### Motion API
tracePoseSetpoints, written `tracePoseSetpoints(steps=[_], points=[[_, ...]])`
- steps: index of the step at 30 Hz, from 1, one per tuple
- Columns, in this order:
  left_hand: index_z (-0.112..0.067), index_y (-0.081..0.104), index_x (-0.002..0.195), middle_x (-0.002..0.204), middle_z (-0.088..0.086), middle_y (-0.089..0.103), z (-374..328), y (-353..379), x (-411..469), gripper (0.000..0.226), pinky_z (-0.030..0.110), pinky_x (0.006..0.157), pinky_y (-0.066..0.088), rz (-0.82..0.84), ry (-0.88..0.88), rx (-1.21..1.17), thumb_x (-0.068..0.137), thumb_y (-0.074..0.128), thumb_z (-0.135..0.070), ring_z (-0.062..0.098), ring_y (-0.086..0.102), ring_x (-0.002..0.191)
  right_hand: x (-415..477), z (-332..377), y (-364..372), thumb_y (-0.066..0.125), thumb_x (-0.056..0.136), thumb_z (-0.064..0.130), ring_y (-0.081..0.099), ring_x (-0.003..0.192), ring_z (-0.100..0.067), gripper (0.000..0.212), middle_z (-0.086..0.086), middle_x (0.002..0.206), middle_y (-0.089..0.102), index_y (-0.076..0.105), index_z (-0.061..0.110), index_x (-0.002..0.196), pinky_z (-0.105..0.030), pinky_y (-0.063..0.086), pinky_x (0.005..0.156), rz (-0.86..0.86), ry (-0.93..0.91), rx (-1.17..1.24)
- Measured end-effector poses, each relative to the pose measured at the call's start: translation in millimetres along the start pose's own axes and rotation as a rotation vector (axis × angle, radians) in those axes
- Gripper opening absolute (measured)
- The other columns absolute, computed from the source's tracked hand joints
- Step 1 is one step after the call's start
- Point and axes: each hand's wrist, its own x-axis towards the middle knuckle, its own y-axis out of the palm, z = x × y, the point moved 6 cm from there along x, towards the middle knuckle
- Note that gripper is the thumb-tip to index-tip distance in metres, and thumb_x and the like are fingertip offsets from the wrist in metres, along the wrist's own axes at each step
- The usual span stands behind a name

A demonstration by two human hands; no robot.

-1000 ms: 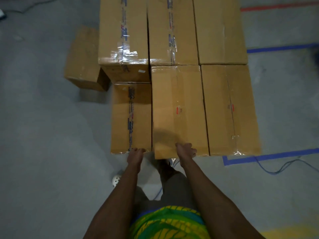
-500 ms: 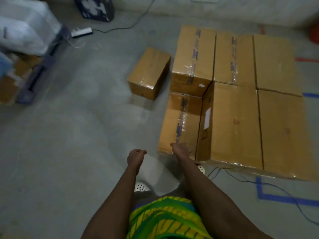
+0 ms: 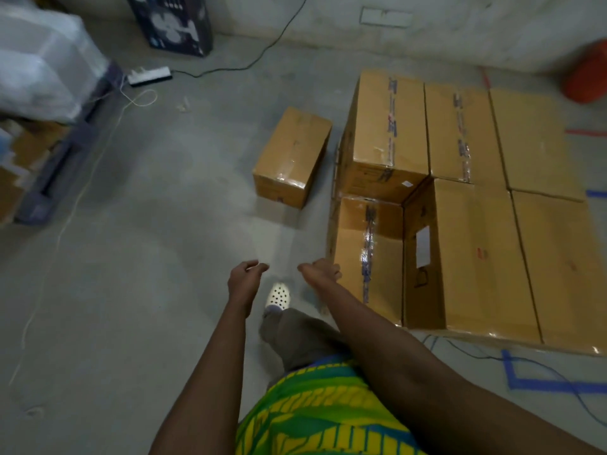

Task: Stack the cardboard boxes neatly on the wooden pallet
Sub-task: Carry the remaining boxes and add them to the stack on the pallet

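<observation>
While the grey concrete floor [image 3: 131,290] takes up most of what I can see, the big block of cardboard boxes [image 3: 476,257] fills its right side. Five of them stand packed edge to edge at one height, three along the back and two in front. Whatever they rest on is hidden beneath them.

Off to the far left sits a bulky white wrapped bundle [image 3: 42,67], and a dark printed carton [image 3: 170,24] stands against the back wall.

At the block's near-left corner a low box [image 3: 368,257] sits a level below its neighbours, a strip of tape running down its top. One lone box [image 3: 292,156] lies on the floor just beside the block's left side, apart from it and turned slightly askew.

An orange object [image 3: 588,73], blurred, shows at the far right edge.

The person in a yellow-green shirt [image 3: 315,412] reaches both arms forward. Their left hand [image 3: 246,277] hangs over bare floor, fingers loosely curled, with nothing in it. Their right hand [image 3: 320,272] is just beside the low box's near-left corner, equally slack and empty; whether it touches the cardboard I cannot tell.

Between the forearms a white perforated shoe [image 3: 278,295] stands on the floor. A white power strip [image 3: 149,75] lies near the dark carton, and blue tape [image 3: 542,384] marks the floor at the block's near side.
</observation>
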Motion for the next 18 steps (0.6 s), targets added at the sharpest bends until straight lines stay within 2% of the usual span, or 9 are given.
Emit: tracePoseSetpoints(steps=[4, 6, 11, 13, 16, 18], points=[[-0.013, 0.073, 0.117, 0.116, 0.005, 0.070, -46.6, -23.1, 67.8, 0.037, 0.037, 0.098, 0.051, 0.017, 0.023, 0.037, 0.083, 0.078, -0.027, 0.022, 0.063, 0.109, 36.7, 77.8, 18.5, 0.060, 0.088, 0.050, 0.026, 0.142, -0.039, 0.074, -0.019, 0.160, 0.018, 0.039, 0.014, 0.149, -0.047, 0.038, 0.111, 0.054, 0.011, 0.076], [-0.013, 0.074, 0.114, 0.114, 0.005, 0.070, -72.4, -36.0, 101.0, 0.035, 0.035, 0.096, 0.051, 0.019, 0.019, 0.065, 0.082, 0.079, -0.026, 0.022, 0.063, 0.108, 47.7, 126.0, 9.3, 0.059, 0.093, 0.046, 0.024, 0.144, -0.038, 0.069, -0.020, 0.159, 0.019, 0.040, 0.012, 0.149, -0.043, 0.035, 0.112, 0.051, -0.017, 0.122], [-0.011, 0.074, 0.115, 0.117, 0.008, 0.071, -140.7, -57.1, 178.4, 0.034, 0.031, 0.091, 0.049, 0.026, 0.040, 0.075, 0.084, 0.079, -0.025, 0.023, 0.064, 0.109, 71.9, 227.6, -25.3, 0.058, 0.092, 0.040, 0.036, 0.136, -0.035, 0.054, -0.016, 0.148, 0.039, 0.055, 0.013, 0.138, -0.036, 0.038, 0.099, -0.054, -0.095, 0.242], [-0.011, 0.073, 0.117, 0.119, 0.007, 0.070, -164.5, -54.5, 204.7, 0.035, 0.032, 0.091, 0.049, 0.062, 0.035, 0.101, 0.085, 0.077, -0.025, 0.023, 0.062, 0.109, 80.1, 249.9, -26.5, 0.059, 0.089, 0.040, 0.040, 0.133, -0.036, 0.046, -0.016, 0.140, 0.048, 0.064, 0.014, 0.127, -0.036, 0.041, 0.100, -0.058, -0.102, 0.264], [-0.011, 0.072, 0.120, 0.120, 0.007, 0.069, -197.9, -40.2, 245.6, 0.036, 0.035, 0.096, 0.051, 0.130, 0.028, 0.151, 0.087, 0.076, -0.025, 0.023, 0.062, 0.109, 119.8, 270.5, -16.4, 0.057, 0.074, 0.056, 0.053, 0.122, -0.034, 0.052, -0.012, 0.128, 0.061, 0.072, 0.022, 0.111, -0.046, 0.049, 0.101, -0.066, -0.077, 0.290], [-0.013, 0.073, 0.118, 0.117, 0.006, 0.071, -221.2, -25.9, 284.0, 0.035, 0.035, 0.098, 0.051, 0.164, 0.033, 0.216, 0.086, 0.077, -0.026, 0.021, 0.063, 0.106, 142.6, 288.2, -21.5, 0.057, 0.072, 0.061, 0.057, 0.113, -0.029, 0.051, -0.006, 0.118, 0.067, 0.073, 0.024, 0.105, -0.044, 0.049, 0.097, -0.087, -0.034, 0.310]])
